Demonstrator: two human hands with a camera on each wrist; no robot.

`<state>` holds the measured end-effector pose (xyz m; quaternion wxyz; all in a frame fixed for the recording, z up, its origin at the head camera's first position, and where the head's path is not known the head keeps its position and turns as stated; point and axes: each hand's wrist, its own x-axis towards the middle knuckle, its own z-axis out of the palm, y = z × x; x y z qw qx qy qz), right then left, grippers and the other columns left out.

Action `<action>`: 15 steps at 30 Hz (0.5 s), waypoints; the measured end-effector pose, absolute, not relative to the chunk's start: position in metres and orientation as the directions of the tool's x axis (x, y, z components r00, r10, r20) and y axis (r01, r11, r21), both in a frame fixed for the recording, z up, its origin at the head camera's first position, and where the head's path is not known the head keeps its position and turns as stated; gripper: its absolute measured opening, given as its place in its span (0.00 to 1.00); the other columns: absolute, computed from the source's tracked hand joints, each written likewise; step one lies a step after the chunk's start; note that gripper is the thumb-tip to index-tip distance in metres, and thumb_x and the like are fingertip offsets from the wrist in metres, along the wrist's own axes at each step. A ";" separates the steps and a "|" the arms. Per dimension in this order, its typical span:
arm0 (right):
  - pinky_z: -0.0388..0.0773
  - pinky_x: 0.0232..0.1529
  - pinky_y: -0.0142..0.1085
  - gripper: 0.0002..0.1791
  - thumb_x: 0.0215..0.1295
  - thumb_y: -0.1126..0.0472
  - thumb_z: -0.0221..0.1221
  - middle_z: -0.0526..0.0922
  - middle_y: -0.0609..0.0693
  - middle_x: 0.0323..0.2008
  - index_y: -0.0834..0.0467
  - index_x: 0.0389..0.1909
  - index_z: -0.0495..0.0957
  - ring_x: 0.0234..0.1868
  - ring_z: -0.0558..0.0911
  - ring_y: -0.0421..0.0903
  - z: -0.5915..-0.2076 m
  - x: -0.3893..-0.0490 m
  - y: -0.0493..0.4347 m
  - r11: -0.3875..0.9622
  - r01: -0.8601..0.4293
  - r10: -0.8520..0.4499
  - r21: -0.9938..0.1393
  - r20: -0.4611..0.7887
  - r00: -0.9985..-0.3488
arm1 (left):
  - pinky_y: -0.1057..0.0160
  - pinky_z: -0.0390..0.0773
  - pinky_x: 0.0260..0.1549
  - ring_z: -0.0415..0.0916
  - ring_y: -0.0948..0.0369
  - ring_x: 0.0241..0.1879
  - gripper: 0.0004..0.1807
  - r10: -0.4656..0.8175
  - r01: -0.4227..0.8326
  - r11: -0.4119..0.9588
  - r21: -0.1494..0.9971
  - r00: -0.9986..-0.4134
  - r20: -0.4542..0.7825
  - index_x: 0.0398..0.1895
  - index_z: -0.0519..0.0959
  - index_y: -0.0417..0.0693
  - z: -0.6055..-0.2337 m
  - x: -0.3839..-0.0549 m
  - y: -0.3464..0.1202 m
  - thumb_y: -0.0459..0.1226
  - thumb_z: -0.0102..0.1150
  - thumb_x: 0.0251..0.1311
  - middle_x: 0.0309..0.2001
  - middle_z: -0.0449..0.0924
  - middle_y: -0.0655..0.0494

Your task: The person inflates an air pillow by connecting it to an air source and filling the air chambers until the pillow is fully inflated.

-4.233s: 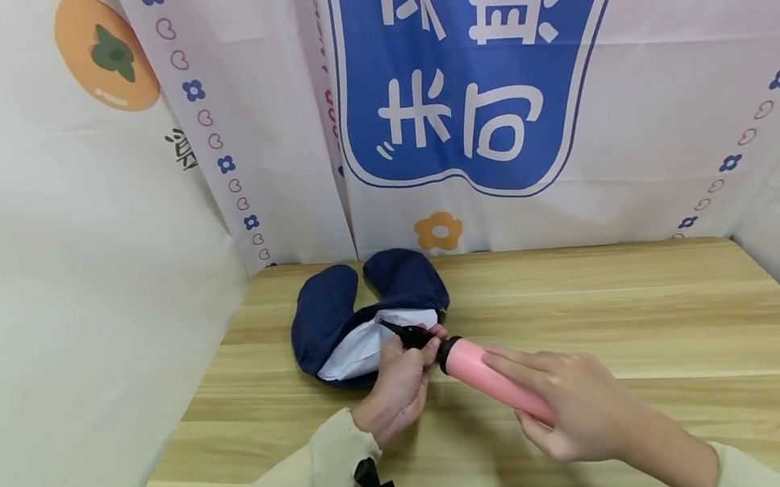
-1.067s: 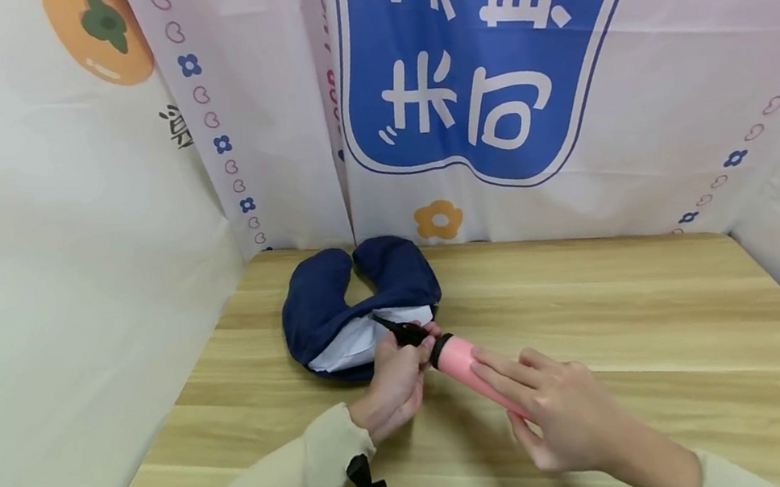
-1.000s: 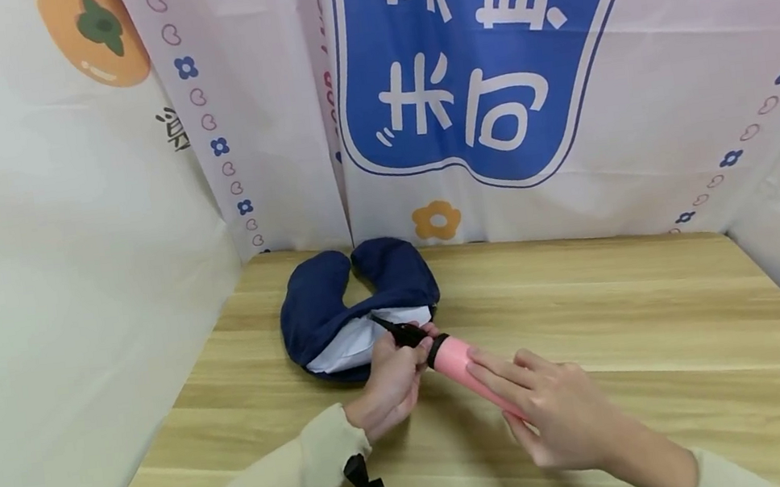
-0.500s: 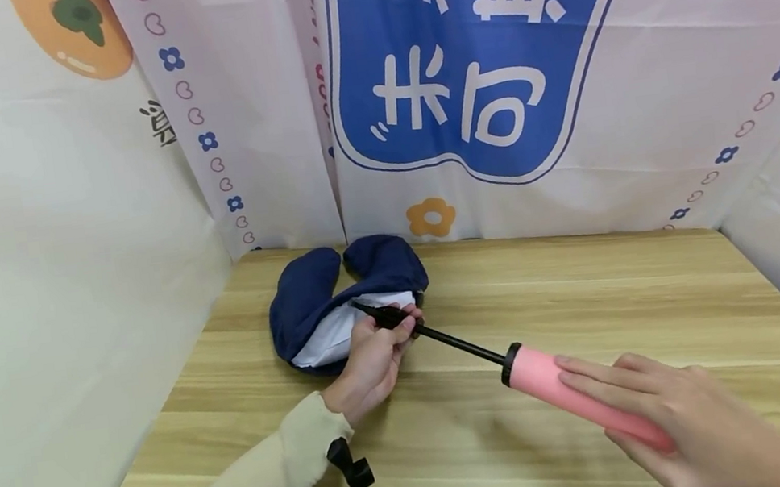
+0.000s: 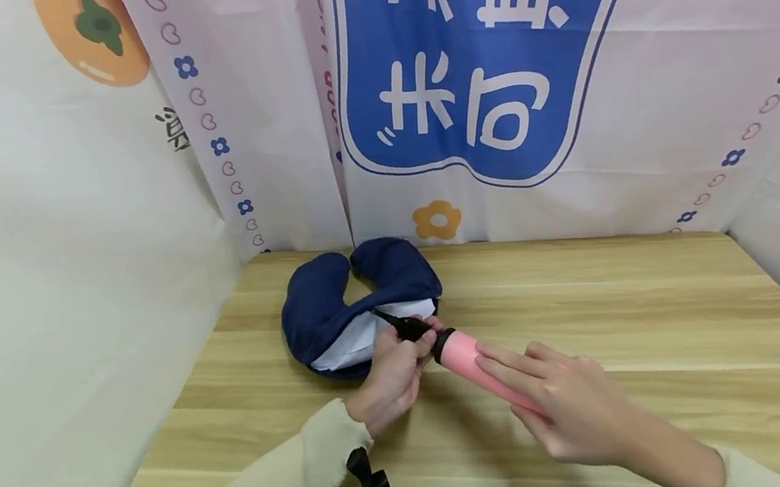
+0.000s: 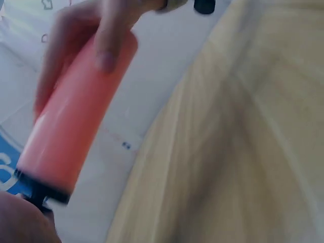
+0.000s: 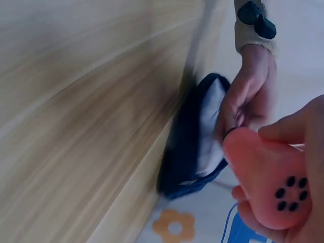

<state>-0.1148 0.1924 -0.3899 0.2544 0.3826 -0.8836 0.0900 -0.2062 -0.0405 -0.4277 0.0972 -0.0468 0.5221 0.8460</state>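
A navy U-shaped neck pillow point(image 5: 313, 306) lies on the table, its cover parted along the front over a white inner lining point(image 5: 347, 344). My left hand point(image 5: 390, 377) grips the black nozzle end point(image 5: 409, 327) of a pink hand pump point(image 5: 464, 358), whose tip meets the white part. Fingers of my right hand point(image 5: 574, 408) wrap the pink barrel, which sits close against the left hand. In the left wrist view, a short bit of black rod shows below the barrel point(image 6: 76, 111). The right wrist view shows the barrel's rounded end with several black dots point(image 7: 291, 195).
The wood-grain table point(image 5: 661, 308) extends to the right of the pillow. A printed white sheet point(image 5: 660, 121) hangs behind it, and a white side wall point(image 5: 72, 274) stands at the left. A black wrist mount point(image 5: 370, 477) hangs from the left sleeve.
Half a second ago the barrel was drawn back to the lower right with a long black rod exposed. My right hand has since pushed it back up to the left hand, which keeps its grip.
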 end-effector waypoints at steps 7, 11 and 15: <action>0.50 0.24 0.15 0.32 0.83 0.38 0.36 0.78 0.34 0.70 0.45 0.76 0.73 0.39 0.68 0.30 -0.381 -0.091 0.238 0.688 -0.725 -0.628 -0.019 0.485 -0.609 | 0.70 0.84 0.52 0.85 0.64 0.46 0.18 0.164 -0.214 -0.437 0.874 -0.974 -0.156 0.61 0.70 0.27 -0.422 -0.224 -0.055 0.18 0.54 0.70 0.48 0.82 0.48; 0.59 0.26 0.17 0.32 0.81 0.38 0.37 0.80 0.33 0.68 0.44 0.74 0.75 0.40 0.73 0.30 -0.366 -0.080 0.260 0.686 -0.727 -0.633 -0.040 0.459 -0.623 | 0.72 0.83 0.49 0.85 0.63 0.46 0.17 0.107 -0.202 -0.463 0.863 -0.979 -0.171 0.62 0.70 0.27 -0.420 -0.230 -0.063 0.19 0.52 0.72 0.47 0.82 0.47; 0.61 0.23 0.23 0.27 0.77 0.43 0.53 0.82 0.34 0.67 0.42 0.73 0.76 0.39 0.80 0.37 -0.362 -0.081 0.249 0.701 -0.713 -0.631 0.007 0.471 -0.616 | 0.74 0.83 0.47 0.84 0.63 0.45 0.15 0.082 -0.207 -0.476 0.855 -0.978 -0.190 0.59 0.71 0.29 -0.422 -0.225 -0.056 0.19 0.52 0.71 0.42 0.82 0.52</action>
